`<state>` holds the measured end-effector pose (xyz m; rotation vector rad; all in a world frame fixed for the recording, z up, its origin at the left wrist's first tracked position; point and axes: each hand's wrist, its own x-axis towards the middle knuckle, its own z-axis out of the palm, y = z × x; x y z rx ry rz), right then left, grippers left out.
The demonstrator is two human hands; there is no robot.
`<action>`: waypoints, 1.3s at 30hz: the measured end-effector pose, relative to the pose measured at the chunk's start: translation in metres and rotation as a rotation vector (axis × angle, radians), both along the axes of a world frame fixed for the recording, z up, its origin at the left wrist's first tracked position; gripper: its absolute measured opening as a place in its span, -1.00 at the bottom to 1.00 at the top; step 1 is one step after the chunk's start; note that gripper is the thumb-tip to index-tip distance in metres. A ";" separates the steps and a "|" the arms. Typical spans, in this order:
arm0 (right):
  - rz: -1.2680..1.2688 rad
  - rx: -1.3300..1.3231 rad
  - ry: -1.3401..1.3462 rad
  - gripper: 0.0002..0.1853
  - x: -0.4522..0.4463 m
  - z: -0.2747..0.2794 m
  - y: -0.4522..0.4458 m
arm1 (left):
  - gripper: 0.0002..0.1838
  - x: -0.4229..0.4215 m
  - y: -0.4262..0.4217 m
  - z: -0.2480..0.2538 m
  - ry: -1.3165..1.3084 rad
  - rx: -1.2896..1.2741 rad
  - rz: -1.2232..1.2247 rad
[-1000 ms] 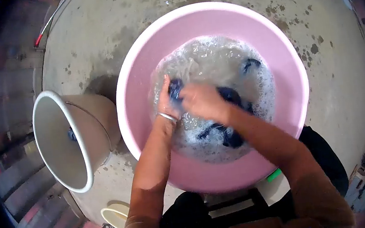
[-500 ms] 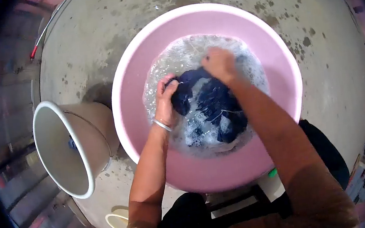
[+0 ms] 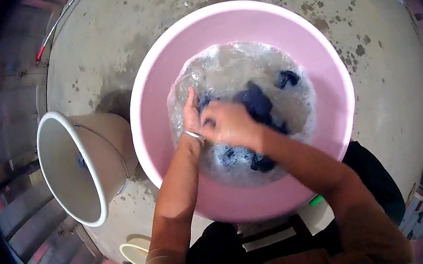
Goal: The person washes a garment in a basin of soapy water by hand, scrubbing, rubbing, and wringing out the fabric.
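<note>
The grip of the right hand (image 3: 229, 125) looks curled closed on a pinch of dark blue cloth (image 3: 253, 101), as far as its blur lets me judge. The left hand (image 3: 190, 114) stands part open beside it, fingers reaching up and away from the person, some of the cloth against its palm side; from here I cannot tell whether it pinches any.

What worries me is slipping: suds and wet fabric give poor purchase, so the cloth could slide out of either hand. Rubbing hard with the knuckles so near the left wrist could also snag a fold on the bracelet (image 3: 195, 135), or scrape the skin. A quick jerk, I think, might splash the foamy water (image 3: 288, 106) over the rim of the pink tub (image 3: 232, 7) onto the concrete floor (image 3: 382, 88).

The cloth itself is dark, soaked and crumpled, lying in the tub. One bunch bulges up near the middle, just beyond the right hand; a smaller lump shows at the far right, and another pokes out below the right wrist. Bubbles cling around the edges, and the water is cloudy grey, so I cannot tell whether these lumps belong to one piece or several.
</note>
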<state>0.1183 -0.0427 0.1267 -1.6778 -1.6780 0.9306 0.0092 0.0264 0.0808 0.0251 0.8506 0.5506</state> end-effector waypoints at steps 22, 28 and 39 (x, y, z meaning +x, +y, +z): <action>0.350 -0.044 -0.391 -0.59 0.069 -0.103 0.066 | -0.56 -0.032 -0.013 -0.093 0.614 0.252 -0.137; -0.024 -0.258 0.314 -0.73 -0.008 -0.050 0.037 | -0.44 -0.012 0.002 -0.020 0.345 0.093 -0.146; -0.299 -0.003 -0.173 -0.62 0.051 -0.087 0.055 | -0.56 -0.041 -0.031 0.020 1.515 1.380 -1.244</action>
